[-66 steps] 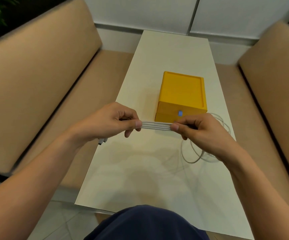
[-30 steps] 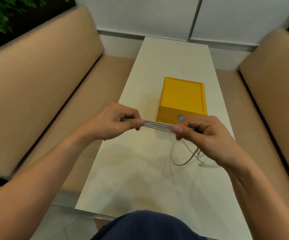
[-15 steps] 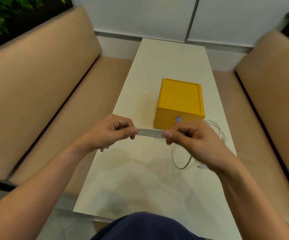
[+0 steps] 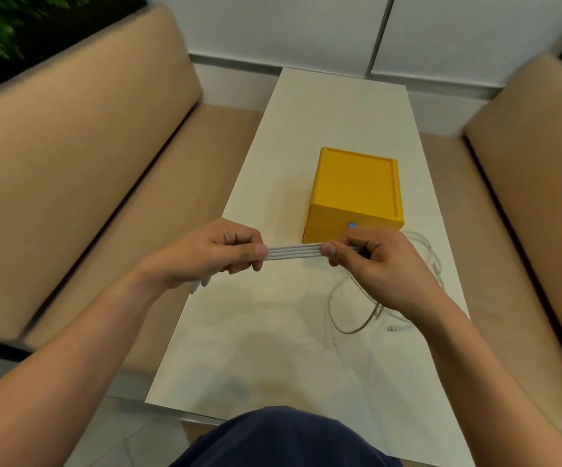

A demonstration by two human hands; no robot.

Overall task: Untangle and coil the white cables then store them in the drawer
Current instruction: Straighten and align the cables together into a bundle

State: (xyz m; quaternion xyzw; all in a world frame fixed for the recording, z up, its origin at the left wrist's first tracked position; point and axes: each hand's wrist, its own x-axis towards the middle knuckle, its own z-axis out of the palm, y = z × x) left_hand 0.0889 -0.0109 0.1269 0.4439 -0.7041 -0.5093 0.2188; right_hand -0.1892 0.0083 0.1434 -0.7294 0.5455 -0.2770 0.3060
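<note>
Pinching with both thumbs and forefingers, I am holding a flat bundle of white cable strands (image 4: 293, 252) taut between my left hand (image 4: 205, 256) and right hand (image 4: 379, 267), just in front of the yellow drawer box (image 4: 355, 192) — its drawer is sitting closed, contents hidden. Loose cable loops (image 4: 357, 308) are trailing on the white table (image 4: 340, 106) beside the box, between tan benches (image 4: 80, 153) — partly behind my right wrist.

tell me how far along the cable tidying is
Partly done: several straight passes of the white cable are folded into a flat bundle, pinched between the left hand and right hand. Loose cable loops lie uncoiled on the white table. The yellow drawer box looks closed.
</note>
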